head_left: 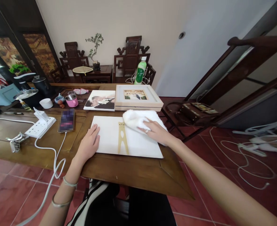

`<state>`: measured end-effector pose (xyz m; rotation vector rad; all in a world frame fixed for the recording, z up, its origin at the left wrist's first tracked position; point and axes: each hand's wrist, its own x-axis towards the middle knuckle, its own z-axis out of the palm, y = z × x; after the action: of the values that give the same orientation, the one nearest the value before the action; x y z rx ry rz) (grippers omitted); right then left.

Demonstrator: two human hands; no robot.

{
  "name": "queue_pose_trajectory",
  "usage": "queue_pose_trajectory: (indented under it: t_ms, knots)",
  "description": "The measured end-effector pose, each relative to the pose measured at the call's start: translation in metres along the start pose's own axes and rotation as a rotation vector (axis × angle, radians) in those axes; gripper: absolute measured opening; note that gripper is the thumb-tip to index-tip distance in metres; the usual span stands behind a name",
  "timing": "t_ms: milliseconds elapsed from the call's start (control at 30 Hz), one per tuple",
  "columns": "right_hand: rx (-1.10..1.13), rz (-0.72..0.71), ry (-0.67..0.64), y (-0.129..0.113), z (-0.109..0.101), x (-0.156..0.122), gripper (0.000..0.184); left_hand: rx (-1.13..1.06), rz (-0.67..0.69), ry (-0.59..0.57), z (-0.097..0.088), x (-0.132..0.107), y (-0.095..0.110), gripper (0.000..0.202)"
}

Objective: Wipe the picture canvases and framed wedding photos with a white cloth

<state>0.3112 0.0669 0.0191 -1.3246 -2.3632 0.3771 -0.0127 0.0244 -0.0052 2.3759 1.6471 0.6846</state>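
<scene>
Both arms (199, 164) reach forward, hands (88, 142) palm-down, apart.

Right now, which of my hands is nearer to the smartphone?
Left. Your left hand rests on the left edge of the white panel, right of the smartphone; your right hand is farther, on the white cloth at the panel's right side.

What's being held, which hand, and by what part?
The right hand holds the white cloth by its bunched near side. The left hand just rests on the white panel's left edge.
</scene>
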Motion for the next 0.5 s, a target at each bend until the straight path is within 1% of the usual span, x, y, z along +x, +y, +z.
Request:
queue_pose_trajectory:
  t_ms: [67,100,200,267,333,433,500]
  knots:
    - [-0.006,0.026,0.054,0.003,0.002,0.013,0.023,-0.003,0.003,0.006,0.000,0.000,0.000,0.049]
    - [-0.018,0.032,0.075,0.002,0.004,0.015,0.023,-0.005,0.005,0.011,0.001,0.000,-0.001,0.048]
    - [-0.065,-0.003,0.100,-0.005,0.010,0.005,0.017,-0.009,0.004,0.022,0.002,0.000,-0.001,0.047]
    - [-0.086,-0.054,0.106,-0.016,0.012,-0.014,0.014,-0.008,-0.001,0.020,0.002,0.000,-0.001,0.047]
    - [-0.092,-0.111,0.095,-0.031,0.012,-0.039,0.017,-0.006,-0.002,0.018,0.002,0.000,-0.001,0.047]
    - [-0.084,-0.174,0.039,-0.055,0.008,-0.077,0.020,0.001,0.004,0.018,0.002,0.000,0.000,0.046]
    - [-0.067,-0.188,-0.004,-0.068,0.004,-0.098,0.020,0.007,0.006,0.010,0.002,0.000,0.000,0.047]
